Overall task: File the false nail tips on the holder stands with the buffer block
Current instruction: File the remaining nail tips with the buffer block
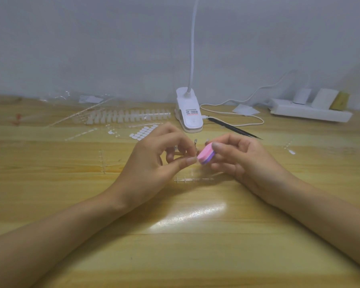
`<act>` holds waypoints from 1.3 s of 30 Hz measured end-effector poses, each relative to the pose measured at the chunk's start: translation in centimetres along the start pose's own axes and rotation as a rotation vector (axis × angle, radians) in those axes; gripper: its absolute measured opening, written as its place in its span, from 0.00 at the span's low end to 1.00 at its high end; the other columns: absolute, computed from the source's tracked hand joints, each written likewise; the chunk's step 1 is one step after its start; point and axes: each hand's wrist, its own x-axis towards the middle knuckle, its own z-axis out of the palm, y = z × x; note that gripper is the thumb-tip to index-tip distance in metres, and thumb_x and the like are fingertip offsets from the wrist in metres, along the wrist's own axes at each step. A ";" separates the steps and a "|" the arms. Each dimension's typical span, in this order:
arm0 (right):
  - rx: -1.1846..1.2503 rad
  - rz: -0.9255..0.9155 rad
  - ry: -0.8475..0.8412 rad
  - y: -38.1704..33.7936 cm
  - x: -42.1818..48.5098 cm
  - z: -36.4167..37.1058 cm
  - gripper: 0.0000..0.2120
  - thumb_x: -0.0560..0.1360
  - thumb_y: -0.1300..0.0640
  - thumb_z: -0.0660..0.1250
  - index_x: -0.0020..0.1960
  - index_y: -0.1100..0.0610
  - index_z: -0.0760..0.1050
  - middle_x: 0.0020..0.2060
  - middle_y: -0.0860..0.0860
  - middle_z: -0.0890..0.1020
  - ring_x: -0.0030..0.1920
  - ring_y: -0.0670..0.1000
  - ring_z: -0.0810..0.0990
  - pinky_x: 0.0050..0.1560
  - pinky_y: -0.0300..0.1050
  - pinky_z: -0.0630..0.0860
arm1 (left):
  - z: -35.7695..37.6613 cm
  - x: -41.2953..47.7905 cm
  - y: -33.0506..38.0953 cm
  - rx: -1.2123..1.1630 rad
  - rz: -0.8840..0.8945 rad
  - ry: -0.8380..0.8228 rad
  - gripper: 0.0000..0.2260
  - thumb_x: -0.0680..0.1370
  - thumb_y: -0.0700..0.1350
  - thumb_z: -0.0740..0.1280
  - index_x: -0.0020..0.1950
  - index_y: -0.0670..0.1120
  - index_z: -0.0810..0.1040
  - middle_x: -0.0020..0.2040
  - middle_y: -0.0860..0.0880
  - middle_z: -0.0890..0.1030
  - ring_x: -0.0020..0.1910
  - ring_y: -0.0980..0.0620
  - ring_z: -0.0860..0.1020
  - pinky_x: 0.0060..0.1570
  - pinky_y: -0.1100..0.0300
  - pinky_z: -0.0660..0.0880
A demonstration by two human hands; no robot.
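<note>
My right hand grips a small pink and purple buffer block between thumb and fingers above the wooden table. My left hand faces it, thumb and forefinger pinched together right at the block's pink face; what they pinch is too small and clear to make out. A small metal holder stand pokes up between the two hands. A clear strip of nail tips lies on the table just below the hands.
A white clip lamp stands behind the hands, with black tweezers to its right. Rows of white nail tips and adhesive tabs lie at back left. A white power strip sits at back right.
</note>
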 end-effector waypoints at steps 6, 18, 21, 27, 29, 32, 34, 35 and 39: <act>-0.066 0.023 -0.080 0.1 -0.1 0.2 0.08 0.72 0.59 0.70 0.49 0.62 0.78 0.45 0.60 0.86 0.45 0.56 0.86 0.47 0.43 0.83 | -0.1 0.0 -0.1 -0.007 -0.012 -0.005 0.07 0.73 0.43 0.74 0.40 0.53 0.79 0.44 0.53 0.76 0.36 0.55 0.71 0.35 0.73 0.65; -0.031 0.056 -0.110 -0.4 0.1 -0.1 0.08 0.73 0.61 0.68 0.50 0.62 0.77 0.44 0.58 0.86 0.44 0.54 0.86 0.40 0.39 0.82 | 0.1 -0.1 0.0 -0.040 0.019 -0.027 0.05 0.72 0.40 0.74 0.41 0.50 0.81 0.45 0.51 0.75 0.35 0.57 0.69 0.36 0.76 0.66; -0.071 0.070 -0.116 -0.4 0.2 -0.1 0.08 0.73 0.61 0.68 0.51 0.62 0.76 0.45 0.60 0.86 0.45 0.55 0.86 0.42 0.41 0.83 | 0.0 0.0 0.0 -0.043 -0.007 -0.004 0.03 0.73 0.44 0.73 0.41 0.51 0.80 0.45 0.53 0.75 0.36 0.57 0.70 0.35 0.73 0.66; -0.050 0.038 -0.101 -0.2 0.1 0.0 0.08 0.73 0.60 0.69 0.50 0.61 0.77 0.46 0.60 0.86 0.45 0.55 0.86 0.45 0.43 0.83 | 0.1 0.0 0.0 -0.023 0.033 -0.038 0.08 0.73 0.38 0.74 0.41 0.50 0.80 0.45 0.49 0.75 0.36 0.54 0.69 0.37 0.76 0.66; -0.068 0.053 -0.127 -0.2 0.0 -0.1 0.07 0.73 0.60 0.69 0.50 0.60 0.77 0.46 0.59 0.86 0.47 0.56 0.86 0.45 0.43 0.83 | 0.1 0.0 0.0 -0.037 0.025 -0.020 0.07 0.73 0.39 0.74 0.41 0.50 0.80 0.45 0.50 0.75 0.36 0.55 0.70 0.36 0.75 0.66; -0.128 0.061 -0.219 -0.2 -0.1 0.1 0.05 0.73 0.59 0.70 0.49 0.57 0.78 0.49 0.59 0.86 0.48 0.56 0.86 0.49 0.46 0.83 | 0.0 0.0 -0.1 -0.041 0.008 -0.015 0.06 0.73 0.39 0.75 0.41 0.49 0.81 0.45 0.51 0.74 0.36 0.55 0.70 0.36 0.75 0.66; -0.033 0.044 -0.110 -0.2 0.0 0.0 0.06 0.72 0.61 0.69 0.49 0.60 0.77 0.46 0.58 0.86 0.45 0.53 0.86 0.43 0.41 0.83 | 0.1 0.0 -0.1 -0.046 0.004 -0.020 0.06 0.73 0.39 0.74 0.41 0.49 0.81 0.45 0.51 0.74 0.36 0.54 0.70 0.35 0.74 0.66; -0.023 0.046 -0.100 -0.3 0.0 -0.1 0.07 0.72 0.61 0.68 0.49 0.61 0.77 0.45 0.59 0.86 0.45 0.53 0.86 0.42 0.40 0.82 | 0.1 0.0 -0.1 -0.047 0.003 -0.015 0.06 0.73 0.40 0.74 0.41 0.50 0.81 0.45 0.51 0.75 0.36 0.54 0.70 0.35 0.74 0.66; -0.115 0.066 -0.189 -0.2 0.0 0.2 0.06 0.72 0.59 0.70 0.49 0.59 0.78 0.48 0.59 0.86 0.47 0.53 0.86 0.45 0.40 0.81 | 0.1 0.0 -0.1 -0.041 0.008 -0.015 0.06 0.73 0.40 0.74 0.41 0.50 0.80 0.45 0.51 0.75 0.36 0.54 0.70 0.35 0.74 0.65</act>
